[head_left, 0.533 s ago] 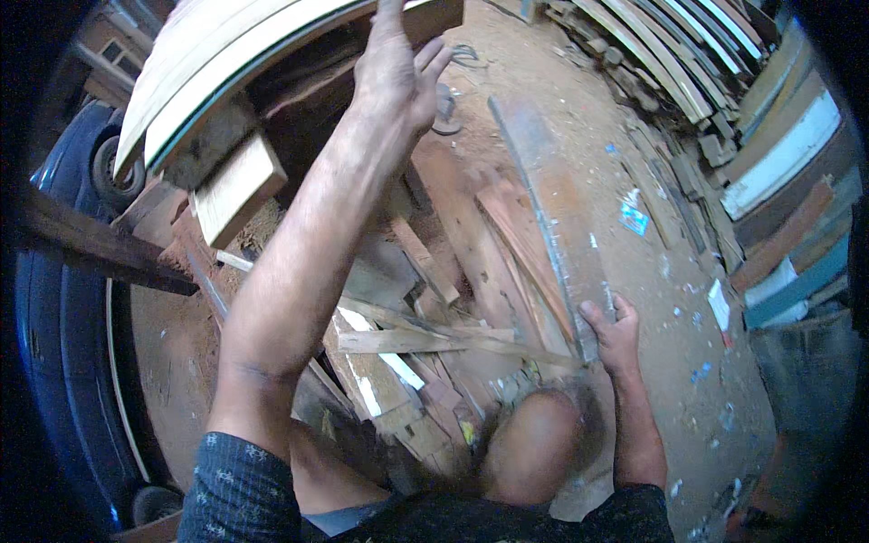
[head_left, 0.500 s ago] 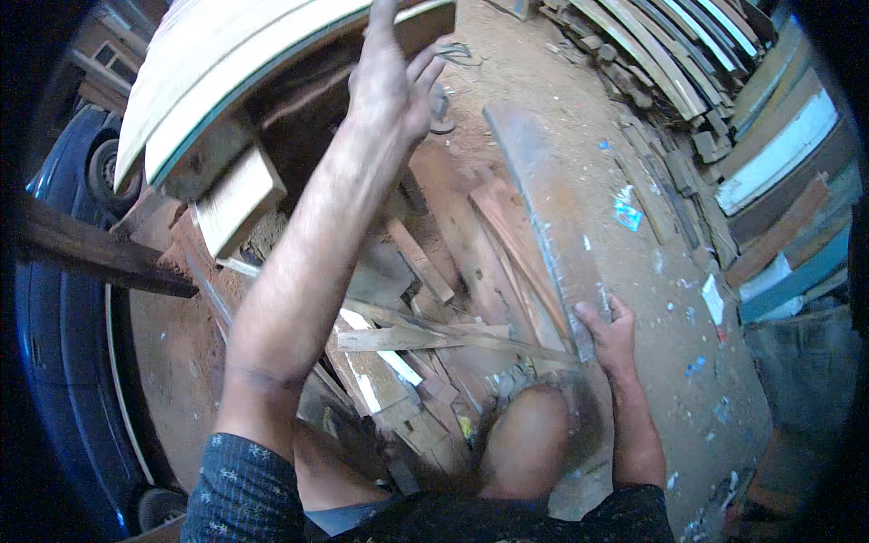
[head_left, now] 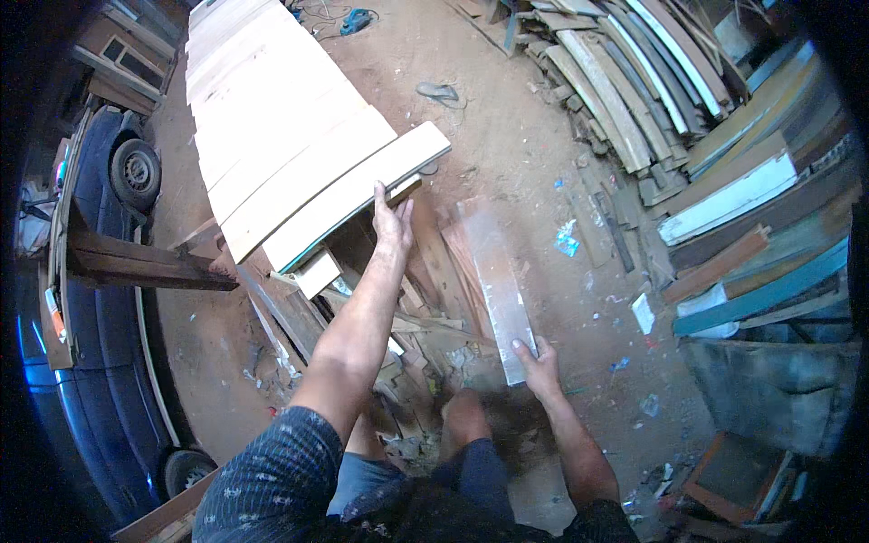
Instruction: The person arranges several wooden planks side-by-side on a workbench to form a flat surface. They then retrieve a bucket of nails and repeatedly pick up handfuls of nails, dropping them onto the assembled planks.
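Pale planks (head_left: 281, 109) lie side by side in a long row, sloping away to the upper left. My left hand (head_left: 394, 224) is at the near edge of the closest plank (head_left: 362, 185), thumb against its edge and fingers curled at its underside. In my right hand (head_left: 540, 366) is the near end of a long, flat greyish board (head_left: 496, 294), thumb on its face. That board points away from me, its far end blurred. Below and between my arms lie reddish boards (head_left: 463, 262) and scrap wood (head_left: 412, 357).
A dark blue car (head_left: 100, 380) stands at the left, behind a dark wooden beam (head_left: 154, 262). Stacked boards (head_left: 597, 100) and leaning panels (head_left: 733, 204) line the right side. A sandal (head_left: 438, 91) and a blue power tool (head_left: 357, 21) lie on the dirt floor.
My view has risen and drawn back, showing more of the plank row. My left hand has come down to the nearest plank's edge. The greyish board remains in my right hand.
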The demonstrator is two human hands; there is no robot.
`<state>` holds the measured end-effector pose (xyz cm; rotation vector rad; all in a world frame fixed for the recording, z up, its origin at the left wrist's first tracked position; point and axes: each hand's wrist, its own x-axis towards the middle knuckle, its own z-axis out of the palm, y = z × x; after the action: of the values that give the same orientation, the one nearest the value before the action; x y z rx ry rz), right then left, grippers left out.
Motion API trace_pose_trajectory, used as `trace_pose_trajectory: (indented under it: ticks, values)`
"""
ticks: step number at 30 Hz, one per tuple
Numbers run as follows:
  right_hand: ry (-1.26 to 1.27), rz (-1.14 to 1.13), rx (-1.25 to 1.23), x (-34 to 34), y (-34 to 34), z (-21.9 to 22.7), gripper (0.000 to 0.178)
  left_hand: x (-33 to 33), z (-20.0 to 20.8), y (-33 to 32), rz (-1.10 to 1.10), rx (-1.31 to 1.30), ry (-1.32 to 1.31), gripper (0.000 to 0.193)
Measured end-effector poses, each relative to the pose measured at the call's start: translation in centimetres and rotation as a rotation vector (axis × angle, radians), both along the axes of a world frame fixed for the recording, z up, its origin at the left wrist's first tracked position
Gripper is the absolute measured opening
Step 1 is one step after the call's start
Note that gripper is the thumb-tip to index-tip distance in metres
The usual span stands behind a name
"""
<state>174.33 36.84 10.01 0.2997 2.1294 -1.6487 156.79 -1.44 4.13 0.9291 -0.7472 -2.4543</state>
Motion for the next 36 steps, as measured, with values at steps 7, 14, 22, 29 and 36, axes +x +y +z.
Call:
trace_pose_trajectory:
  ticks: [7,14,22,29,36]
  values:
    - [-0.009,0.156,0.169,-6.0,-0.8,7.9,0.031,-0.8,0.6,0.6,0.076,0.038,-0.070,0.091]
    - [-0.007,0.159,0.113,-11.2,-4.4,4.3,0.030,-1.0,0.7,0.7,0.180,0.063,-0.086,0.081]
    - [-0.038,0.178,0.042,-17.2,-9.7,-1.7,0.029,-0.9,3.5,1.5,0.189,0.108,-0.088,0.068]
    - [-0.050,0.114,-0.027,-19.4,-13.0,-6.0,0.026,-2.0,5.9,1.2,0.245,0.197,-0.149,0.076]
    - [0.099,0.143,0.018,-20.9,-13.8,-7.3,0.030,-2.8,9.3,0.9,0.239,0.301,-0.274,0.070]
